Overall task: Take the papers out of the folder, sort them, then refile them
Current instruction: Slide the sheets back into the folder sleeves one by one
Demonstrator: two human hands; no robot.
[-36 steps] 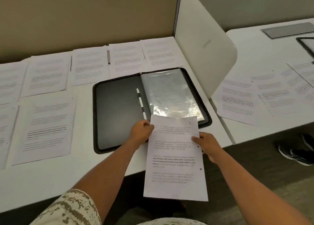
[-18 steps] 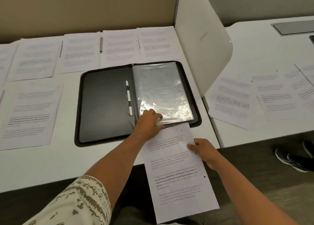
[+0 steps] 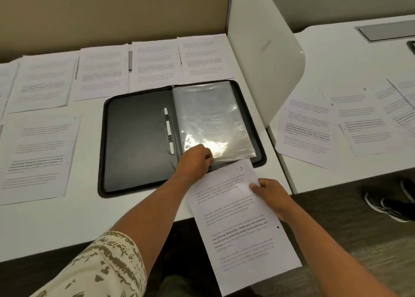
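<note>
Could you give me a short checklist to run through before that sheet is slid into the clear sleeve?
1. Folder open and flat on the desk: ok.
2. Left hand at the near edge of the clear sleeve: ok.
3. Sleeve mouth actually opened: cannot tell, the hand hides it.
4. Right hand gripping the sheet by its right edge: ok.
5. Sheet's top edge lined up with the sleeve: not ok, it lies tilted.
6. Sleeve empty: cannot tell, glare covers it.

White desk bears open folder and printed sheets.
</note>
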